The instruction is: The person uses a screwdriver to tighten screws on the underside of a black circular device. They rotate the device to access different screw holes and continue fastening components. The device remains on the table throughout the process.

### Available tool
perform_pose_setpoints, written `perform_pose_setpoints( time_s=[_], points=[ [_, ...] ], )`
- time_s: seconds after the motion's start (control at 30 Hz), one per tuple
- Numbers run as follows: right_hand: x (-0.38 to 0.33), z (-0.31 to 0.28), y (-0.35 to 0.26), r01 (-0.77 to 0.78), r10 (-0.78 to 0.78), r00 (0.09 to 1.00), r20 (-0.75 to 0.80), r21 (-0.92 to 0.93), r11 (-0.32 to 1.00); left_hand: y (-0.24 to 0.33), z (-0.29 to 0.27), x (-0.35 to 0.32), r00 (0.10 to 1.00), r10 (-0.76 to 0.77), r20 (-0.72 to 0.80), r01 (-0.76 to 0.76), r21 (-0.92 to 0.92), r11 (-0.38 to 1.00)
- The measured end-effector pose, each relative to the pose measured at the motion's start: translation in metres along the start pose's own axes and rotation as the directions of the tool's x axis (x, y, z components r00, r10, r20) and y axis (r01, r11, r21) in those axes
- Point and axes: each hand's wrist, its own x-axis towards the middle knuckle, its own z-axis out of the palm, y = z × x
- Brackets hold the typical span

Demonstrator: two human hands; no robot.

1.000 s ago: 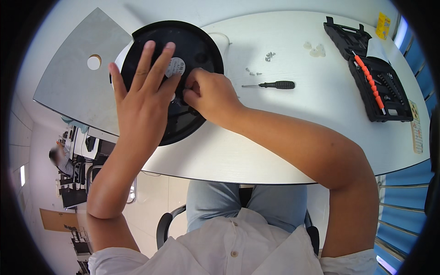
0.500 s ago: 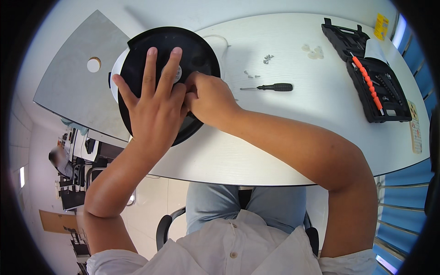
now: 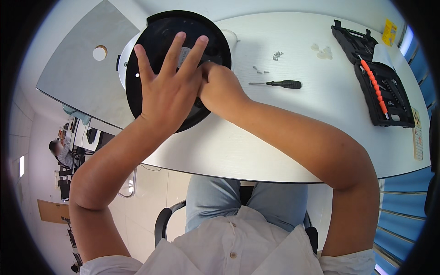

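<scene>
On table, far-left: black round appliance base, underside up
left hand: fingers splayed, flat on base
right hand: curled at base's 3 o'clock, grip contents hidden
screwdriver: 3 o'clock of right hand, shaft pointing 9

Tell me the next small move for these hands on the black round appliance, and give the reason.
Probably keep the left hand spread flat on the black round appliance while the right hand works at its centre. The appliance overhangs the white table edge, so pressure there steadies it. What the right fingers pinch is hidden. The screwdriver and loose screws lie apart to the right, within reach.
</scene>
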Motion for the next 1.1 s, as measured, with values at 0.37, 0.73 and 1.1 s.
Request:
perform_pose_setpoints(
  time_s=[0.37, 0.73, 1.1],
  points=[
    [0.0, -0.001, -0.014, 0.04, -0.052, 0.997, 0.059, 0.198, 0.979, -0.024, -0.004, -0.014, 0.999, -0.002, 0.052, 0.008, -0.107, 0.994],
    [0.019, -0.03, -0.008, 0.203, -0.208, 0.973, -0.1, -0.06, 0.977, -0.061, -0.014, -0.027, 0.984, -0.123, 0.13, 0.155, -0.268, 0.951],
    [0.013, -0.002, -0.034, 0.201, -0.203, 0.979, -0.022, -0.066, 0.977, -0.092, -0.036, -0.029, 0.976, -0.211, 0.057, 0.218, -0.334, 0.917]
  ],
)
